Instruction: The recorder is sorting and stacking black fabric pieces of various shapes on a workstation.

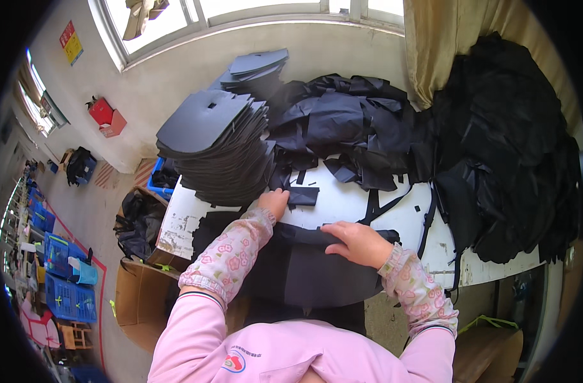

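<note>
Across the table's near edge lies a dark, flat sheet-like panel [330,274] with black fabric along its far side. My right hand [358,241] rests over that far side, its fingers stretched to the left and the thumb apart. Farther left, my left hand [274,203] has its fingers curled down on black fabric at the foot of a tall stack. A small folded black fabric piece [303,196] lies just right of those fingers. The stack is made of dark grey stiff panels [205,121], the top one with a small square hole.
Black fabric pieces [349,115] are heaped at the table's back, and a larger black pile [502,147] rises at the right. Straps [425,223] trail over the white tabletop [342,207]. Cardboard boxes [141,297] stand beside the table; blue crates [71,300] line the left.
</note>
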{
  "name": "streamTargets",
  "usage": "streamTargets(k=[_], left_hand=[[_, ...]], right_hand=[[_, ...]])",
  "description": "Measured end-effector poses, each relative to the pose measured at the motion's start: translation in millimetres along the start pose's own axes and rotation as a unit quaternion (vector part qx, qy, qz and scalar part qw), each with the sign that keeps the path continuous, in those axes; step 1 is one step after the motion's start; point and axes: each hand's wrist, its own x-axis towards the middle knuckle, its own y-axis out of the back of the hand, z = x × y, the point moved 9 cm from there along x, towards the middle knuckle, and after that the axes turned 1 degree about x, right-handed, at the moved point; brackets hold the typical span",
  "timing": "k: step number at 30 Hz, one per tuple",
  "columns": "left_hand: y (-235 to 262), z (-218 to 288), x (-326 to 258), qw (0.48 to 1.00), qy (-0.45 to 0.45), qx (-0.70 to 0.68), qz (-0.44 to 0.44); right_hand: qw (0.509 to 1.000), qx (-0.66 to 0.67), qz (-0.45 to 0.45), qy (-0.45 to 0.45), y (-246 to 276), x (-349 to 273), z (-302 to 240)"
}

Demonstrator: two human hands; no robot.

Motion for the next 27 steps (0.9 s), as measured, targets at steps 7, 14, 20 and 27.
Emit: streamTargets(k=[7,14,20,27], left_hand=[[69,29,3,0.972,-0.068,-0.216,0.066],[286,59,-13,0.572,-0.156,-0.802,0.068],[354,48,-40,0.463,-0.282,-0.837,0.075],[344,-28,-78,0.55,-0.101,-0.763,0.323]], right_hand=[[0.999,0.043,0.02,-0.014,27,-16,22],[0.977,0.098,0.145,-0.124,59,13,70],[0.922,0.301,0.229,-0.087,55,71,78],[0.91,0.335,0.233,-0.07,71,54,55]])
